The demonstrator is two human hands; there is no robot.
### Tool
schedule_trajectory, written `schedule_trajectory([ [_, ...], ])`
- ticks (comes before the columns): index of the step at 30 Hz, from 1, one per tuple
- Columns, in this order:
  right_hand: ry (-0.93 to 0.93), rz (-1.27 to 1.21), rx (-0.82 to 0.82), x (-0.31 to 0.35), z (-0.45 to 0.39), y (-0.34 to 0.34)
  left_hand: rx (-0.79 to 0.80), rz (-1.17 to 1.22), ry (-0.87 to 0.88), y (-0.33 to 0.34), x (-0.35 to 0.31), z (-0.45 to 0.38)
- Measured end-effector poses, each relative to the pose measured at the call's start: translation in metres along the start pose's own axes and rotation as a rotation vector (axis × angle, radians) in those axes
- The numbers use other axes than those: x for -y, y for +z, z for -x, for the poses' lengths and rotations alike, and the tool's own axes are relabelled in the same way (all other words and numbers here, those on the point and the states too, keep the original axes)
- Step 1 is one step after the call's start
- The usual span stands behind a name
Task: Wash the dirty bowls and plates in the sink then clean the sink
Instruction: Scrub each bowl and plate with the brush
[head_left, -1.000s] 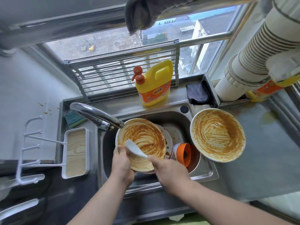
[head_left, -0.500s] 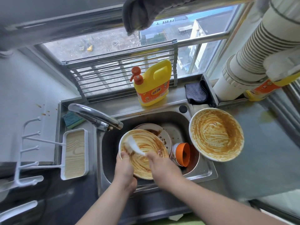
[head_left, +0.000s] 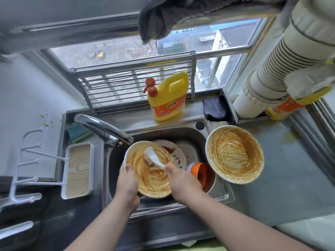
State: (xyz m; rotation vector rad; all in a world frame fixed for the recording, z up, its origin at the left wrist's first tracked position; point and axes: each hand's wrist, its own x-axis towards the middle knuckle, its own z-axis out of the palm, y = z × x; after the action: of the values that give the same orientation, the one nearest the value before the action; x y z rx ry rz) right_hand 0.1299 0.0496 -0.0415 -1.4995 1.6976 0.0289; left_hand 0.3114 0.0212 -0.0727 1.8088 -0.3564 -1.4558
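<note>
Gripping plate (head_left: 154, 180) rim, left hand (head_left: 126, 185); right hand (head_left: 183, 182) scrubs with brush (head_left: 154, 158).

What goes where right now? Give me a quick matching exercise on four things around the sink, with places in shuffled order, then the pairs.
Things:
1. white-handled scrubbing brush
2. yellow detergent bottle with orange pump
3. green and yellow sponge
4. large sauce-smeared white bowl

Places:
A. on the counter right of the sink
B. on the ledge behind the sink
C. in the right hand, inside the bowl over the sink
D. left of the chrome faucet

Pairs: 1-C, 2-B, 3-D, 4-A
</note>
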Motion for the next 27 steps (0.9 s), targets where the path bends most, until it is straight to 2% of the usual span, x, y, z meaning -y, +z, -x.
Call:
schedule_trajectory([
  [3, 0.035, 0.094, -0.045, -0.036, -0.006, -0.014, 0.008, 0.016, 0.009, -0.004, -0.014, -0.010],
  [7, -0.064, -0.108, 0.020, -0.064, 0.038, -0.005, 0.029, 0.059, -0.001, -0.006, -0.028, -0.017],
  [9, -0.032, -0.215, -0.090, -0.074, 0.043, -0.009, 0.080, 0.056, -0.041, 0.001, -0.027, -0.010],
  [13, 0.110, -0.406, -0.484, -0.096, 0.035, -0.044, 0.234, -0.064, -0.101, 0.038, -0.019, 0.004],
  [17, 0.207, -0.411, -0.588, -0.140, 0.039, -0.085, 0.332, -0.255, -0.112, 0.101, -0.010, 0.025],
  [23, 0.413, -0.227, -0.534, -0.222, 0.048, -0.116, 0.389, -0.834, 0.282, 0.187, 0.009, 0.044],
  [27, 0.449, -0.159, -0.483, -0.247, 0.053, -0.122, 0.480, -0.928, 0.411, 0.200, 0.011, 0.041],
])
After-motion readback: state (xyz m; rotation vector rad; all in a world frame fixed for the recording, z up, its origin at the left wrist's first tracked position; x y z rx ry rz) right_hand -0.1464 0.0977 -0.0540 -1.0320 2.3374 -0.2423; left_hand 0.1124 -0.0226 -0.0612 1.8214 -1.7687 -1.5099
